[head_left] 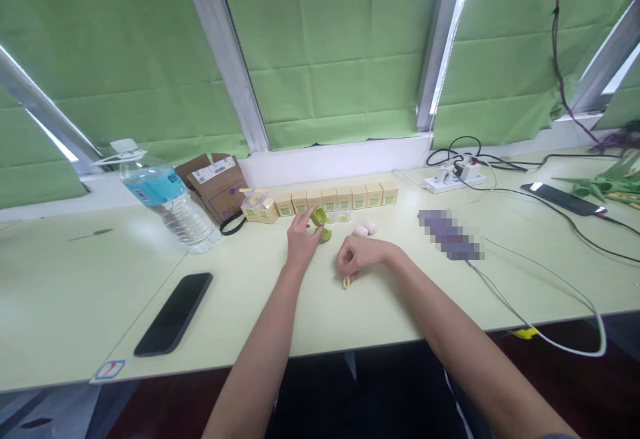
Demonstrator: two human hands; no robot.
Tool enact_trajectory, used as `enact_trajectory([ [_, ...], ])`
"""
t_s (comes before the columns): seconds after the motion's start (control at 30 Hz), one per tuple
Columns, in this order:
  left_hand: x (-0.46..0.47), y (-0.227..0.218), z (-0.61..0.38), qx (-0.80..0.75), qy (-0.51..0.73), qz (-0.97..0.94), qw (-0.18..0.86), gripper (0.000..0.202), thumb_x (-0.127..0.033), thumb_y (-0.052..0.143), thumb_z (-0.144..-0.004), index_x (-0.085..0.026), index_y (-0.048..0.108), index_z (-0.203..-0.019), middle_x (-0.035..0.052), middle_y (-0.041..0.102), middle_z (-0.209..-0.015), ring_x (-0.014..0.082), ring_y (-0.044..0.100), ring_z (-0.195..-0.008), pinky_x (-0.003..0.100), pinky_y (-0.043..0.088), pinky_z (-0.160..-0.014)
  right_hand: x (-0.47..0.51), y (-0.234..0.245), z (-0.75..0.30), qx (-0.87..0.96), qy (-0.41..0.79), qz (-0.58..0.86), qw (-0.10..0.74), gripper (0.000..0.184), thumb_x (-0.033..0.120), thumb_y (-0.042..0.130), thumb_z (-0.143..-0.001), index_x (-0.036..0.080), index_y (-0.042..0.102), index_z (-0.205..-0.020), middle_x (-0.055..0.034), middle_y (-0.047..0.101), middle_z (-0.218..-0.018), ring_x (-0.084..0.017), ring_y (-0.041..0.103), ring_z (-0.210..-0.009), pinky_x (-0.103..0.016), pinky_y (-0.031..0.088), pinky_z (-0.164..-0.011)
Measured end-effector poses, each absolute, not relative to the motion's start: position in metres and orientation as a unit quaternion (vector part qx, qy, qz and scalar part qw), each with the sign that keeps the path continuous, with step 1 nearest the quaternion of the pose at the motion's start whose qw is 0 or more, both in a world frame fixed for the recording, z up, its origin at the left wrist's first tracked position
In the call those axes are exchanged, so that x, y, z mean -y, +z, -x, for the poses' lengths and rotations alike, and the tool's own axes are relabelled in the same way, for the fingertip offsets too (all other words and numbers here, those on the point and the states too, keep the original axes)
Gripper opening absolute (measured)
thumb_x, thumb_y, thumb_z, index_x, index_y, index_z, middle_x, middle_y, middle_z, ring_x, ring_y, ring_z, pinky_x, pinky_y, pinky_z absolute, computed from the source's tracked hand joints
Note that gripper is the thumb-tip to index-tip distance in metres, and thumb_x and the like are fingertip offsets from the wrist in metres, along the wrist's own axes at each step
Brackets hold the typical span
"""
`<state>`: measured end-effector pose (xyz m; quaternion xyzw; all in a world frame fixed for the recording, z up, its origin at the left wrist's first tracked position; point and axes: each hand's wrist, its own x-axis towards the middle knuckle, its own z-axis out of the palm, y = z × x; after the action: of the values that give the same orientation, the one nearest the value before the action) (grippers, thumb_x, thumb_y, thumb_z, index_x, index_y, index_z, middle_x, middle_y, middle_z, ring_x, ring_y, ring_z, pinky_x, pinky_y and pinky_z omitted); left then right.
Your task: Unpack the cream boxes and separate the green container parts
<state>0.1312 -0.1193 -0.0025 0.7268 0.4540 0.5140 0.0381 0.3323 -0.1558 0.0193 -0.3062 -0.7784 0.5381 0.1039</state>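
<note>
My left hand (301, 242) is closed around a small olive-green hinged case (319, 216), which stands open with its two halves apart. Fingers cover part of it. My right hand (363, 254) is bent down at the wrist just above the table, pinching a small yellow loop (346, 282); whatever the loop joins is hidden in the fingers. Behind that hand lie two pale pink rounded pieces (361, 230), side by side. Clear plastic pieces with a bit of yellow (343, 217) sit past the green case, in front of the boxes.
A row of small cream boxes (359, 196) runs along the back, ending at an opened box (259, 206). Left are a brown carton (217, 189), a tilted water bottle (170, 202) and a black phone (174, 314). A power strip (453, 179), cables and another phone (565, 199) lie right.
</note>
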Motion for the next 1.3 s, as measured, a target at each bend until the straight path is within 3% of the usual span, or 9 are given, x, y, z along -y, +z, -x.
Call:
enact_trajectory([
  [0.1, 0.119, -0.003, -0.132, -0.458, 0.507, -0.729, 0.04, 0.053, -0.01, 0.071, -0.078, -0.028, 0.064, -0.127, 0.0053, 0.068, -0.117, 0.0181, 0.064, -0.1, 0.03, 0.057, -0.08, 0.155, 0.02, -0.332, 0.794, 0.502, 0.334, 0.081, 0.021, 0.035, 0.074, -0.071, 0.014, 0.076, -0.07, -0.0036, 0.073, -0.067, -0.011, 0.062, -0.059, -0.019, 0.046, -0.054],
  [0.43, 0.119, -0.004, -0.132, -0.439, 0.492, -0.749, 0.064, 0.055, -0.009, 0.069, -0.077, -0.028, 0.063, -0.128, 0.0041, 0.069, -0.119, 0.0187, 0.064, -0.103, 0.031, 0.056, -0.08, 0.152, 0.014, -0.335, 0.82, 0.416, 0.368, 0.134, 0.018, 0.032, 0.067, -0.072, 0.015, 0.067, -0.066, 0.0008, 0.063, -0.062, -0.01, 0.05, -0.056, -0.022, 0.035, -0.051],
  [0.6, 0.122, -0.001, -0.134, -0.431, 0.478, -0.761, 0.086, 0.053, -0.01, 0.068, -0.078, -0.027, 0.062, -0.128, 0.0043, 0.069, -0.117, 0.0187, 0.064, -0.104, 0.031, 0.055, -0.081, 0.15, 0.015, -0.334, 0.827, 0.326, 0.393, 0.236, 0.015, 0.021, 0.056, -0.074, 0.016, 0.059, -0.06, 0.0044, 0.05, -0.056, -0.009, 0.041, -0.055, -0.023, 0.03, -0.053],
  [0.87, 0.125, 0.001, -0.136, -0.427, 0.476, -0.761, 0.112, 0.049, -0.015, 0.067, -0.08, -0.027, 0.062, -0.127, 0.0047, 0.069, -0.123, 0.0202, 0.065, -0.108, 0.034, 0.055, -0.085, 0.144, 0.014, -0.334, 0.781, 0.178, 0.469, 0.371, 0.026, 0.03, 0.053, -0.088, 0.017, 0.064, -0.068, 0.0017, 0.06, -0.061, -0.01, 0.048, -0.057, -0.024, 0.034, -0.059],
  [0.97, 0.127, 0.002, -0.137, -0.419, 0.474, -0.765, 0.12, 0.047, -0.015, 0.066, -0.081, -0.026, 0.061, -0.127, 0.0051, 0.069, -0.125, 0.0204, 0.065, -0.11, 0.034, 0.055, -0.086, 0.142, 0.013, -0.334, 0.769, 0.166, 0.471, 0.4, 0.022, 0.032, 0.054, -0.091, 0.019, 0.067, -0.079, 0.0003, 0.068, -0.073, -0.011, 0.054, -0.061, -0.025, 0.04, -0.063],
  [1.03, 0.128, 0.002, -0.138, -0.405, 0.469, -0.775, 0.12, 0.046, -0.015, 0.065, -0.083, -0.026, 0.061, -0.127, 0.0051, 0.069, -0.125, 0.0203, 0.065, -0.111, 0.034, 0.055, -0.088, 0.142, 0.012, -0.334, 0.756, 0.168, 0.471, 0.423, 0.02, 0.037, 0.057, -0.092, 0.021, 0.069, -0.096, -0.001, 0.071, -0.085, -0.012, 0.058, -0.064, -0.027, 0.046, -0.068],
  [1.17, 0.129, 0.0, -0.14, -0.369, 0.466, -0.8, 0.085, 0.046, -0.014, 0.066, -0.083, -0.028, 0.061, -0.127, 0.0042, 0.069, -0.121, 0.0192, 0.065, -0.108, 0.035, 0.054, -0.092, 0.142, 0.01, -0.331, 0.734, 0.205, 0.45, 0.466, 0.046, 0.047, 0.065, -0.088, 0.026, 0.057, -0.128, -0.0058, 0.071, -0.11, -0.016, 0.067, -0.08, -0.03, 0.056, -0.072],
  [1.3, 0.129, -0.003, -0.143, -0.348, 0.465, -0.812, 0.057, 0.047, -0.014, 0.067, -0.084, -0.028, 0.061, -0.128, 0.0045, 0.068, -0.113, 0.0182, 0.065, -0.101, 0.035, 0.055, -0.091, 0.139, 0.005, -0.326, 0.736, 0.213, 0.423, 0.484, 0.051, 0.046, 0.071, -0.084, 0.025, 0.057, -0.129, -0.0081, 0.067, -0.118, -0.019, 0.068, -0.097, -0.033, 0.06, -0.079],
])
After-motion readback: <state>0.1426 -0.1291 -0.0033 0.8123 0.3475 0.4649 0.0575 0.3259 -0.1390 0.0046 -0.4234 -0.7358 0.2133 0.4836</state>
